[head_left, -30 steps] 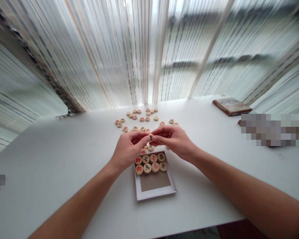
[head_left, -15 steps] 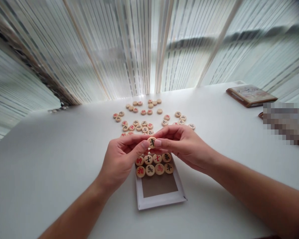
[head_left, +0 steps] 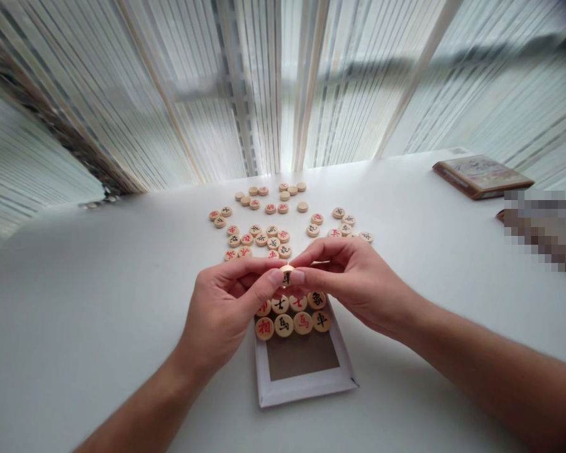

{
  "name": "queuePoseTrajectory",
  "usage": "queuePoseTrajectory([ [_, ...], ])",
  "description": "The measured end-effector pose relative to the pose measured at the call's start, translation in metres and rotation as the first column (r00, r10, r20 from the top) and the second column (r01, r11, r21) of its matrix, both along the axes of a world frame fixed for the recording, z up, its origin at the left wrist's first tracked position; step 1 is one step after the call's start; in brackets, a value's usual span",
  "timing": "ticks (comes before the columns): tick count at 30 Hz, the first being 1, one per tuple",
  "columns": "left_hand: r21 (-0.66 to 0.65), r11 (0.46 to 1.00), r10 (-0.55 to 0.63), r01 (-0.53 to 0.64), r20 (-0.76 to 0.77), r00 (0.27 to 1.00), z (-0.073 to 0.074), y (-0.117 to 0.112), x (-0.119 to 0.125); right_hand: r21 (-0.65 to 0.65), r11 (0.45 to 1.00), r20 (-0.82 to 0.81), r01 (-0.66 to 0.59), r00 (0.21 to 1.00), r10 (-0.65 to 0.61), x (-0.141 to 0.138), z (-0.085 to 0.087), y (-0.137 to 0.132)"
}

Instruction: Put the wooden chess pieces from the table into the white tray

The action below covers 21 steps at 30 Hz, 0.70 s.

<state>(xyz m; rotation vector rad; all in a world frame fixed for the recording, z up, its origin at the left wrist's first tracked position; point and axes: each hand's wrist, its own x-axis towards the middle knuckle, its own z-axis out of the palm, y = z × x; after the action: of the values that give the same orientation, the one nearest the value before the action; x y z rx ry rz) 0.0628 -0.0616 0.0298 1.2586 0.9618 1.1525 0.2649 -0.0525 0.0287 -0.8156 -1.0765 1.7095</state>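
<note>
Between the fingertips of my left hand (head_left: 233, 296) and my right hand (head_left: 353, 280) I hold one round wooden Chinese chess piece (head_left: 287, 275) with a black character. Both hands are closed in a pinch on it, above a shallow white-rimmed box (head_left: 306, 391). Rows of pieces lie in the box, among them a red-marked piece (head_left: 265, 328) and a black-marked piece (head_left: 321, 321) in the nearest row. My hands cover the far part of the box. Brown floor shows in its near part.
Loose chess pieces (head_left: 261, 240) with red, black or plain faces lie scattered on the white table (head_left: 122, 283) beyond my hands. At the back right lies a flat brown-edged box (head_left: 483, 177). A blurred-out object (head_left: 542, 229) is nearer. A striped curtain (head_left: 245, 88) hangs behind the table.
The held piece has tilted, so its face shows less. Both hands stay pinched on it, slightly lower in the view. The view has shifted a little.
</note>
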Motion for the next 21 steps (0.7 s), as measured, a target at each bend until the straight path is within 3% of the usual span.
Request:
queuePoseTrajectory([
  [8,0.072,0.997,-0.012,0.015,-0.042,0.999,0.0073,-0.005,0.0037,0.036,0.999,0.07,0.022,0.997,-0.024,-0.0019,0.0052,-0.0012],
  [16,-0.057,0.998,-0.029,0.034,0.096,0.995,0.0029,-0.0031,0.002,-0.131,0.991,-0.074,-0.035,0.997,0.026,-0.0019,0.0064,0.0004],
  [21,-0.109,0.992,-0.049,0.063,0.131,0.99,0.0023,-0.0024,0.0001,-0.129,0.99,-0.102,-0.061,0.994,0.048,-0.0024,0.0094,0.0014],
])
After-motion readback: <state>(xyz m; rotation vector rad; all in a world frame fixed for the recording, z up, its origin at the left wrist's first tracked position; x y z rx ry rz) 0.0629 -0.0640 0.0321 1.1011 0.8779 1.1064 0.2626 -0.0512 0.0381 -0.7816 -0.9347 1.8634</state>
